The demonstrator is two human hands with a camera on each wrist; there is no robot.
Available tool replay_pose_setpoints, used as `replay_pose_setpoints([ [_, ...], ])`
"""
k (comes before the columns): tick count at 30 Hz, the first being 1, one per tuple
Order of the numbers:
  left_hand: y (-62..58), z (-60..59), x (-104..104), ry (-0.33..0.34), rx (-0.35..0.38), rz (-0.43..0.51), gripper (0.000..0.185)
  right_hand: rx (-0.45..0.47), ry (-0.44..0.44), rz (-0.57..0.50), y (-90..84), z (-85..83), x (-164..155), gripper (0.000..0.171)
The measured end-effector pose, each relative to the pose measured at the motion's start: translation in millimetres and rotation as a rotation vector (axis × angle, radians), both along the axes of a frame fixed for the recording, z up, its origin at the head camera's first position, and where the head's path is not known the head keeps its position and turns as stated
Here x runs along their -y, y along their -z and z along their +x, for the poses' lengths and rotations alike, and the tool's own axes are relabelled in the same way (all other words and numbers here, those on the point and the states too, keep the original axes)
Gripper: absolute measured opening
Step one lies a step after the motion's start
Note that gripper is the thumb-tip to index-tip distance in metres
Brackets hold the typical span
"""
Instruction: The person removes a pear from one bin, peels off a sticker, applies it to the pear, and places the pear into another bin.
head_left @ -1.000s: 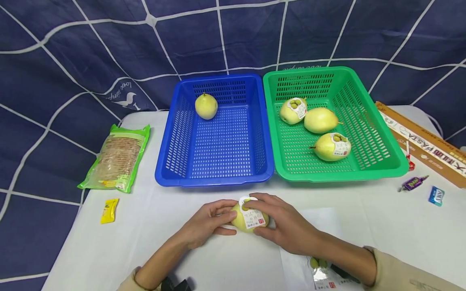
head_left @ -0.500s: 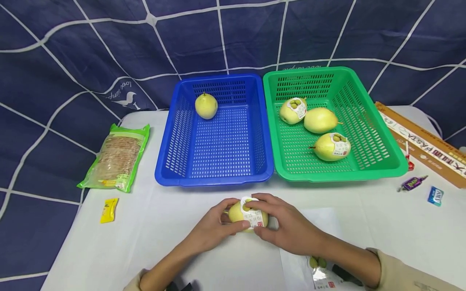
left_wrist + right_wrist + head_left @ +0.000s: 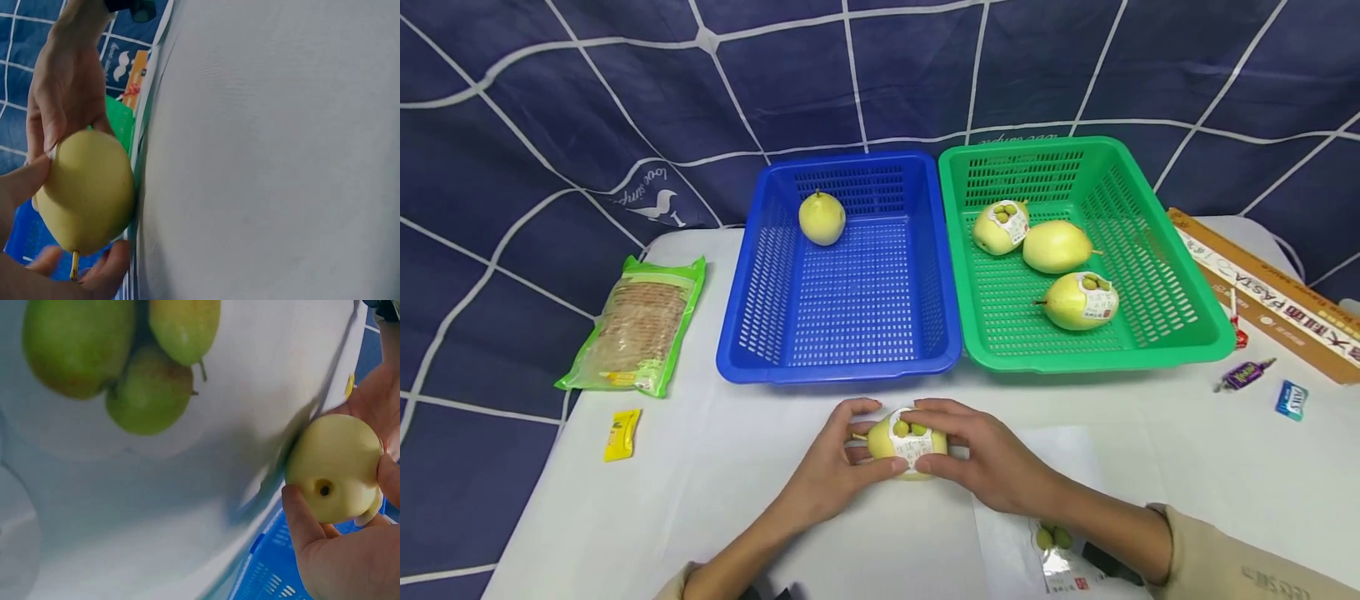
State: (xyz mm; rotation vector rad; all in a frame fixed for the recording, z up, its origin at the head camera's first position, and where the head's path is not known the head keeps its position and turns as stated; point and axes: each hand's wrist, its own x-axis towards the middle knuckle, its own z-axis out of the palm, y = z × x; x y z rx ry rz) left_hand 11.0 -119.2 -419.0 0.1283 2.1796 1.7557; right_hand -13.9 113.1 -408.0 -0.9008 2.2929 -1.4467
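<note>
A yellow pear [image 3: 904,440] with a white printed label lies on the white table [image 3: 715,492] in front of the baskets. My left hand [image 3: 835,465] grips its stem end and my right hand [image 3: 981,458] grips its other end, fingers curled round it. The left wrist view shows the pear [image 3: 87,190] between thumb and fingers, stem down. The right wrist view shows the pear [image 3: 334,467] bottom-on, held by my fingers. A blue basket [image 3: 752,292] holds one pear [image 3: 822,217]. The green basket [image 3: 1157,275] holds three pears [image 3: 1078,300], two with labels.
A green pack of crackers [image 3: 636,325] and a yellow candy [image 3: 622,433] lie at the left. A long pasta box [image 3: 1262,292], a purple candy [image 3: 1243,374] and a blue candy [image 3: 1290,399] lie at the right. A label sheet printed with pears [image 3: 1060,550] lies under my right forearm.
Both hands have turned the pear on the table, so its label now faces up more squarely. The hands and pear shifted slightly left.
</note>
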Motion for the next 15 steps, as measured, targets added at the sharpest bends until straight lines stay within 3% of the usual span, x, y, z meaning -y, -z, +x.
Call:
replay_pose_setpoints([
  [5,1.6,1.2,-1.7,0.027,-0.261,-0.044,0.051,-0.012,-0.002,0.064,0.1,3.1,-0.6,0.051],
  [7,2.0,0.7,-1.7,0.049,-0.325,-0.058,0.047,-0.047,-0.009,0.110,0.8,6.1,-1.3,0.053],
  [10,2.3,0.2,-1.2,0.065,-0.346,-0.029,0.043,-0.082,-0.028,0.169,2.4,9.0,-2.0,0.059],
  [15,1.2,0.4,-1.3,0.082,-0.313,-0.002,0.048,-0.075,-0.063,0.212,1.8,8.4,-5.1,0.063],
])
